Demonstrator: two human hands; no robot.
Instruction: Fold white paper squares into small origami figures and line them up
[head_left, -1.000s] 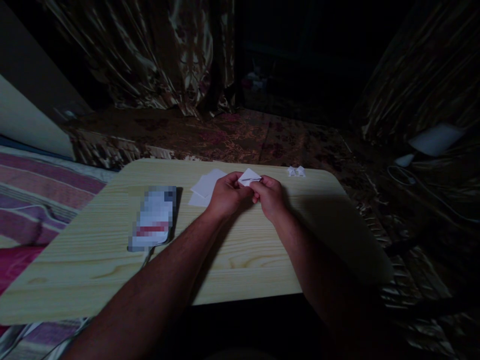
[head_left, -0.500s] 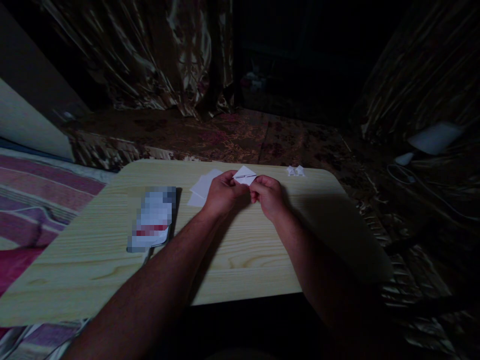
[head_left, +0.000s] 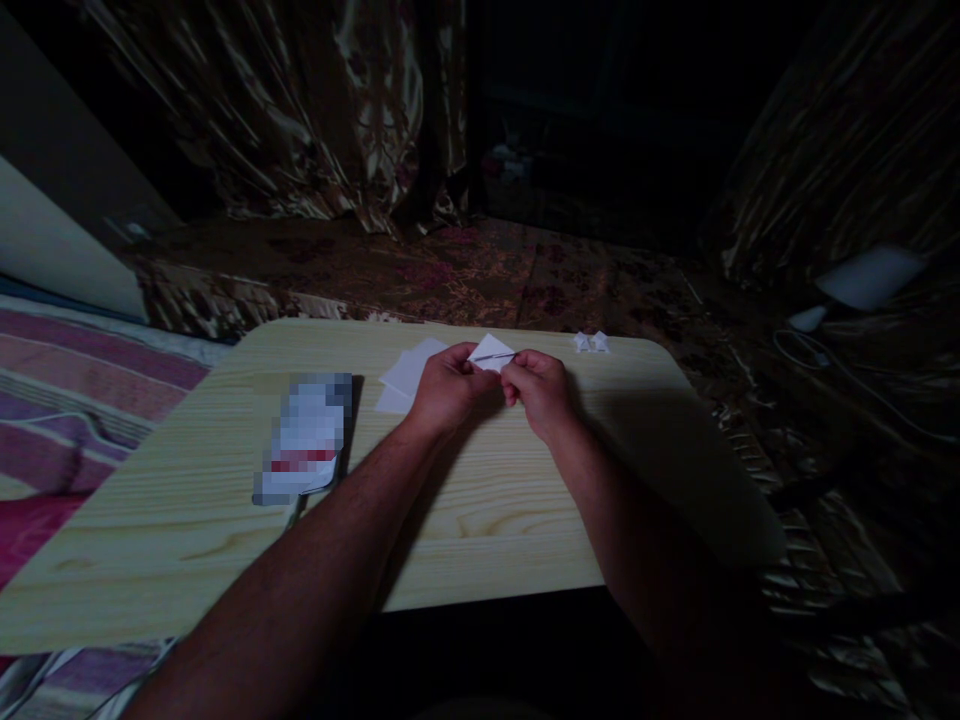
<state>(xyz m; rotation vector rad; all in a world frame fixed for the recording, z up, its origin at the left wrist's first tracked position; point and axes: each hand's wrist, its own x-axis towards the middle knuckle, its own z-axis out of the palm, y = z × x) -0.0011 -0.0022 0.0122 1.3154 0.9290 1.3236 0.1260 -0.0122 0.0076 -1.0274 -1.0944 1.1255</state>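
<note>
A small folded piece of white paper (head_left: 491,347), diamond-shaped at its top, is held up between my two hands above the far part of the table. A dark line, which looks like an open fold, crosses it. My left hand (head_left: 445,385) pinches its left side, thumb toward me. On the right side, my right hand (head_left: 538,388) grips the edge with thumb and curled fingers. Loose white paper sheets (head_left: 406,374) lie overlapping just left of my left hand. Two small folded paper shapes (head_left: 592,343) sit by the table's far edge, right of my right hand.
The pale wooden table (head_left: 495,520) has rounded corners. On its left part lies a phone-like device (head_left: 307,440), blurred out, with a cable. A striped cloth (head_left: 67,390) is at the left, curtains (head_left: 360,110) hang behind, and a white lamp-like object (head_left: 870,278) stands at the right.
The folded paper has shifted very slightly to the right and its dark fold line looks more tilted. Both hands keep their grip, with only tiny finger movement.
</note>
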